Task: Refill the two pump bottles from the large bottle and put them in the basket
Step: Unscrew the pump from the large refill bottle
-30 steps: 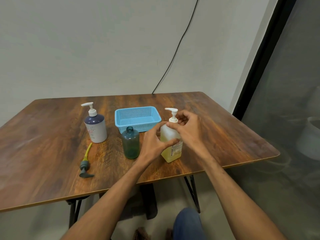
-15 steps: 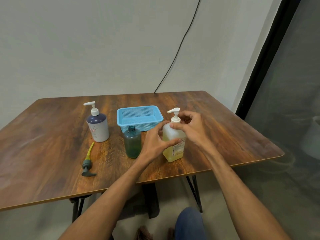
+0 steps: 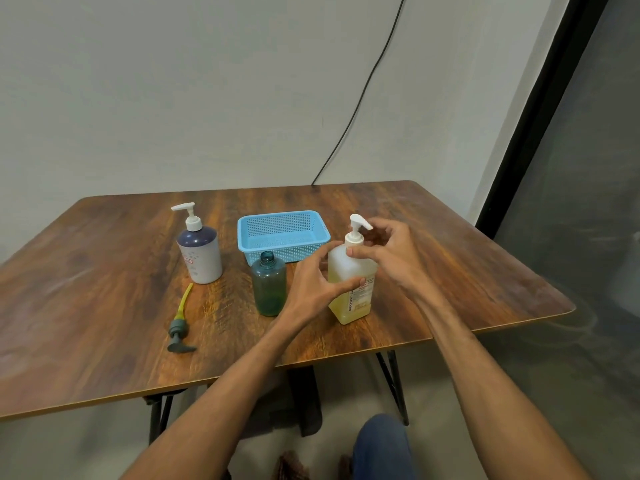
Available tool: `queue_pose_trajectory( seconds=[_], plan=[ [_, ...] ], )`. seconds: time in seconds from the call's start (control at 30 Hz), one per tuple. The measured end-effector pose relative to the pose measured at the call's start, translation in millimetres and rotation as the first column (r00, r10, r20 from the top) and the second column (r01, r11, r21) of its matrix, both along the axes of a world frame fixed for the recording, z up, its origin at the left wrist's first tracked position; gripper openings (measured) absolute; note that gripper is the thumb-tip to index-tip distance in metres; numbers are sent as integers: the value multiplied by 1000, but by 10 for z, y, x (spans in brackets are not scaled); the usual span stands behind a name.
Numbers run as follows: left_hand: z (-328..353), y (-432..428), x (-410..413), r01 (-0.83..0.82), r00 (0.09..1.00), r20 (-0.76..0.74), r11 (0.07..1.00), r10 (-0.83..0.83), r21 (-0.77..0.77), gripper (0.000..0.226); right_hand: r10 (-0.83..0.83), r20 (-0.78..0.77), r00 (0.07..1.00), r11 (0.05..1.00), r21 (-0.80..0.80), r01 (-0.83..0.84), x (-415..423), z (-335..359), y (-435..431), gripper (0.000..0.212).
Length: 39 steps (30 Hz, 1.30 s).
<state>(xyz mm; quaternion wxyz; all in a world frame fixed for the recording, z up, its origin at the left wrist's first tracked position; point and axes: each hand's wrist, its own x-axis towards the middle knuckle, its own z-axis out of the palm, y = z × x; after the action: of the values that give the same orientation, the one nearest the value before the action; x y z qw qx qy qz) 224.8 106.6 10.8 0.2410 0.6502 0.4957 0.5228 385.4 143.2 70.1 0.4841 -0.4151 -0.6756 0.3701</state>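
At your far left on the wooden table (image 3: 104, 271) lies the detached pump (image 3: 180, 327), its grey head toward you and its yellow tube pointing away toward the white pump bottle (image 3: 201, 254), which stands upright just behind it with its pump in place. Next along, the green bottle (image 3: 269, 284) stands upright with its neck uncapped, and just behind it sits the blue basket (image 3: 282, 233), with nothing visible inside. Your left hand (image 3: 311, 285) comes up beside the green bottle and grips the body of the large bottle (image 3: 351, 292), thumb laid across the labelled front and fingers curled round the far side. That bottle stands upright on the table near the front edge, part full of yellow liquid, its white pump on top. Your right hand (image 3: 384, 258) is curled round the base of that pump, thumb tip pressed at the collar and fingers behind the stem. A black cable (image 3: 363, 91) runs down the wall behind the table.
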Motion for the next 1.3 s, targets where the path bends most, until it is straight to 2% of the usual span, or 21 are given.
queue_pose_trajectory(
  seconds=[0.07,0.17,0.27,0.37,0.47,0.57,0.7,0.77,0.9,1.0,1.1,1.17,1.3],
  plan=[
    [-8,13,4,-5,1000,-11,1000,5,4,75,21,23,1000,1000,5,-21,38,21,-7,42],
    [-4,14,24,-16,1000,-12,1000,16,3,74,-95,82,992,994,64,90,-41,-31,-23,50],
    [9,0,23,-11,1000,-10,1000,12,7,69,-182,22,983,980,82,180,-112,-68,-29,39],
    [14,3,13,-10,1000,-4,1000,10,2,71,-65,-48,997,998,2,66,-54,-31,-2,33],
    [3,14,15,-15,1000,-17,1000,15,-2,75,-1,-52,999,1000,8,2,28,-16,-4,36],
    [-7,19,21,-18,1000,-20,1000,18,1,75,-35,-39,999,999,36,36,-29,-39,-30,41],
    [6,7,26,-17,1000,-22,1000,17,-3,71,-128,-63,990,990,53,132,-98,-92,-2,32],
    [11,8,24,-16,1000,-15,1000,16,-7,71,-97,-47,994,994,44,99,-75,-48,-14,28],
    [11,17,21,-24,1000,-13,1000,23,-12,74,-32,-102,994,999,10,34,-36,-14,-38,37],
    [11,3,28,-23,1000,-10,1000,23,-14,68,-75,-61,995,996,36,77,-101,-57,-37,41],
    [-4,8,31,-27,1000,-15,999,27,-16,74,-132,-54,990,987,88,137,-153,-80,-19,33],
    [-4,7,29,-27,1000,-16,999,27,-17,76,-97,-45,994,992,80,100,-126,-68,6,26],
    [-14,12,27,-31,999,-23,999,30,-23,77,21,-118,993,1000,20,-19,-29,-5,-14,31]
  ],
)
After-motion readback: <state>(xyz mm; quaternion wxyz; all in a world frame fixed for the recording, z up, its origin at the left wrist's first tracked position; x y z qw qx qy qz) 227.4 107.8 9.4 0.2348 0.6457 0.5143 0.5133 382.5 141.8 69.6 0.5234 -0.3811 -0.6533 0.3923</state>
